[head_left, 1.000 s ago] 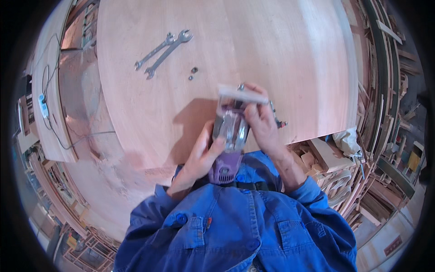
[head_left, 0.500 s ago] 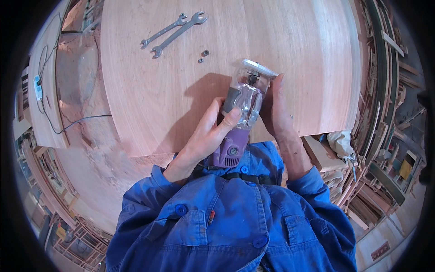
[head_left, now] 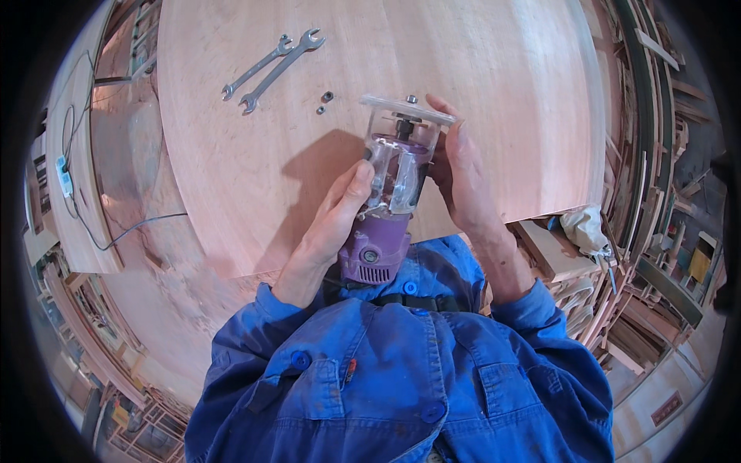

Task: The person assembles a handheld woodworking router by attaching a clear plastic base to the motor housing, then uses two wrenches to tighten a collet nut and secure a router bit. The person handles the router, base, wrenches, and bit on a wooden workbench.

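A purple trim router (head_left: 378,235) with a clear plastic base (head_left: 386,103) is tilted over the near edge of the plywood sheet, base end away from me. My left hand (head_left: 336,212) is wrapped round the left side of its body, thumb on the clear housing. At the base's right side, my right hand (head_left: 465,174) grips it, with some fingers hidden behind. A small metal bit (head_left: 412,99) shows beyond the base plate. Two open-end wrenches (head_left: 279,73) lie side by side on the plywood (head_left: 494,69), and two small metal pieces (head_left: 324,102) lie nearer me.
A power strip (head_left: 64,176) and a black cord (head_left: 143,224) are at the left, on and near a side board. Stacked wood strips (head_left: 644,139) line the right. A whitish bag (head_left: 584,231) sits by the sheet's right near corner.
The router has turned more upright in view and shifted a little left, its base plate now facing more squarely away. My right fingers have moved up to the base's edge.
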Tool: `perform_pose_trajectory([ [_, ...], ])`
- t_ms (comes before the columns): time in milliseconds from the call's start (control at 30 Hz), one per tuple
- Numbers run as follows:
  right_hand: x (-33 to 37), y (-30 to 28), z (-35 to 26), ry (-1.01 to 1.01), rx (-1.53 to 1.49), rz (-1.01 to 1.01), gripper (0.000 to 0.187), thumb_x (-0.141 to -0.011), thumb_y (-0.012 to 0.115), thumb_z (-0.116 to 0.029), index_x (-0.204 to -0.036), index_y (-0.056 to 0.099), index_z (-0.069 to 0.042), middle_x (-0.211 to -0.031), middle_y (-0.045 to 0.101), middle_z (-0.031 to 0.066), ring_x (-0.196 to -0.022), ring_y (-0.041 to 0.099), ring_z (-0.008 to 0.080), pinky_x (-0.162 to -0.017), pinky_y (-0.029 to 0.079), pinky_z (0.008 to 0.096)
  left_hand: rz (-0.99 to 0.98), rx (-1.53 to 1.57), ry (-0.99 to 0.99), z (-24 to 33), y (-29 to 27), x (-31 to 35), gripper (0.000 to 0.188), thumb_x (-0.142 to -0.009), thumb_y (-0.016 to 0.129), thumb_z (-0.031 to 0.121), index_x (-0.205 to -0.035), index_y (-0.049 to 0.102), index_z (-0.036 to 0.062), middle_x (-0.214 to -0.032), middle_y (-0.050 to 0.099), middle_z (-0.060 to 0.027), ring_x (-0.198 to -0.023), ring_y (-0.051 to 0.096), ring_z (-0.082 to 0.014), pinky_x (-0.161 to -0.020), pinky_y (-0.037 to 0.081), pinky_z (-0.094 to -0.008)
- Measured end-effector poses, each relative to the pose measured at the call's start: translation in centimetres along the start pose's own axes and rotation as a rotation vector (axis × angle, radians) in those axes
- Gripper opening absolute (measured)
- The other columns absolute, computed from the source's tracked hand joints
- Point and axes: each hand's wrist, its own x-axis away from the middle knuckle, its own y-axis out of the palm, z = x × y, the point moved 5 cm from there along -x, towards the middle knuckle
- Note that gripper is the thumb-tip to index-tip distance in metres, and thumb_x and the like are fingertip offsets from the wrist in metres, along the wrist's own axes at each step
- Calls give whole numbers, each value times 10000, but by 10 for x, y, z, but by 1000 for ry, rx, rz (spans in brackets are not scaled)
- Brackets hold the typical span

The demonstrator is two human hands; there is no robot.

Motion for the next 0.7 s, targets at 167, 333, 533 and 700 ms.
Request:
perform_pose_trajectory([
  [167,30,17,-5,-151,-41,19,855,-953,674,-421,-1556,221,-19,-1361,517,121,-1283,488,196,-1089,386,366,-55,95,103,5,-3,11,575,-1072,423,437,-1434,435,-9,-1263,623,-103,-1120,610,-159,-973,490,-298],
  [333,43,33,-12,-59,35,-135,1022,-735,899,-298,-1506,308,18,-1468,426,145,-1392,378,246,-1172,279,398,-44,-62,224,8,4,29,797,-1012,524,502,-1531,260,-41,-1443,488,-119,-1308,473,-193,-1094,383,-330],
  [533,62,36,-27,-79,336,-244,1083,-635,963,-365,-1454,372,27,-1435,486,172,-1357,449,280,-1120,358,415,-131,82,-4,-10,-10,43,1061,-826,732,604,-1525,258,-38,-1483,444,-129,-1361,426,-232,-1128,354,-382],
  [700,75,47,-43,-254,563,-282,1023,-622,956,-411,-1399,450,22,-1414,496,216,-1337,479,366,-1087,398,451,-194,143,-64,-4,-12,61,1056,-798,774,566,-1519,279,-27,-1469,460,-124,-1346,441,-228,-1125,358,-384],
])
